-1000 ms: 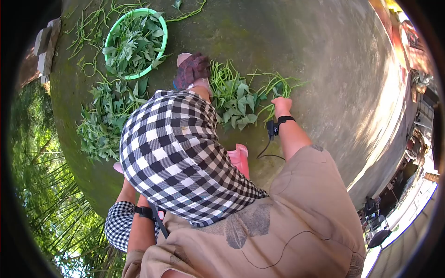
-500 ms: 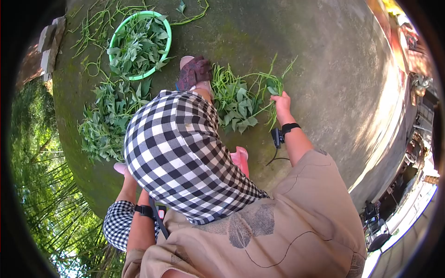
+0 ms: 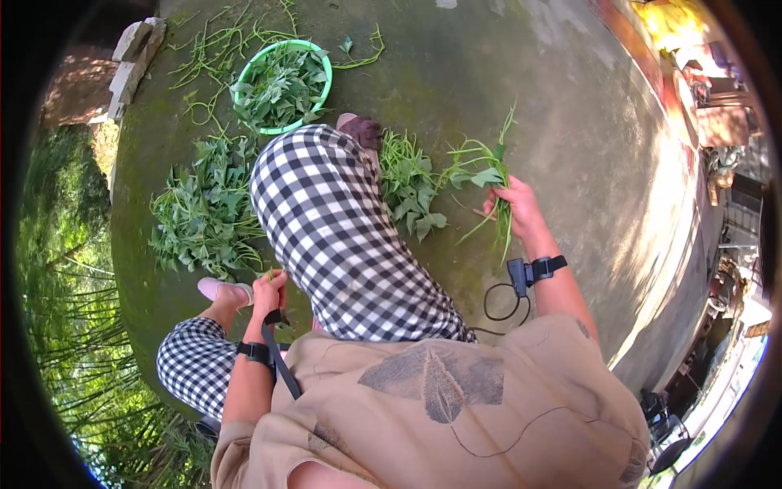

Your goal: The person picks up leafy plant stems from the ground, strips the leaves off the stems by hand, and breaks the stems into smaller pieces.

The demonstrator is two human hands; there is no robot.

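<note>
My right hand is closed around a small bunch of leafy green stems, whose ends stick out above and below the fist. Just left of it lies a heap of cut leafy stems on the ground. My left hand is low beside my knee, fingers pinched together, with a bit of green stem at the fingertips. Beyond it spreads a larger pile of leafy greens. A green-rimmed basin full of loose leaves stands behind that pile.
Bare stems are strewn around the basin. A dark glove rests by my front foot. From a wrist device on my right arm hangs a black cable. Stone blocks line the left edge of the concrete ground.
My right hand has moved right and nearer with the bunch. My left hand, hidden before, has come into view beside the knee. The view has shifted, and the glove is partly hidden.
</note>
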